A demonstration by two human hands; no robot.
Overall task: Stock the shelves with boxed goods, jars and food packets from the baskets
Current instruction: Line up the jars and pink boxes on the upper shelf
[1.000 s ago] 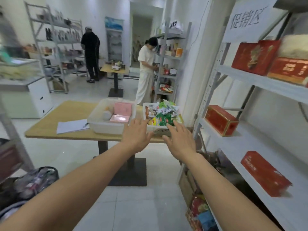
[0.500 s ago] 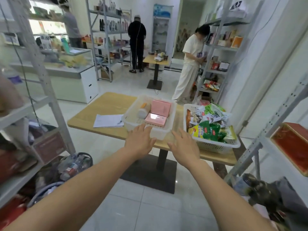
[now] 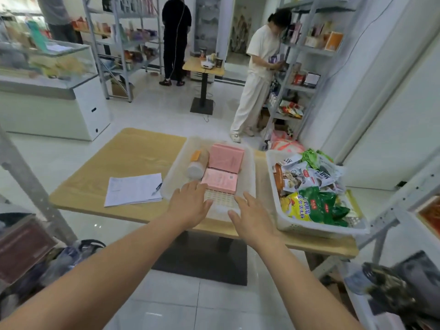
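Two white baskets stand on a wooden table (image 3: 133,153). The left basket (image 3: 250,186) holds two pink boxes (image 3: 226,158) and a jar (image 3: 198,163) lying on its side. The right basket (image 3: 309,228) is heaped with food packets (image 3: 309,177). My left hand (image 3: 189,206) and my right hand (image 3: 252,217) reach out with spread fingers over the near edge of the left basket. Neither hand holds anything. The nearer pink box (image 3: 220,181) lies just beyond my left fingertips.
A sheet of paper (image 3: 133,189) with a pen (image 3: 157,188) lies left of the baskets. Grey shelf posts stand at the near left (image 3: 31,184) and the near right (image 3: 390,210). Two people (image 3: 257,75) stand at shelves further back, past a small table (image 3: 203,65).
The view has swung left, away from the right-hand shelf with red boxes. Both hands have moved from the packet basket to the near edge of the basket with the pink boxes.
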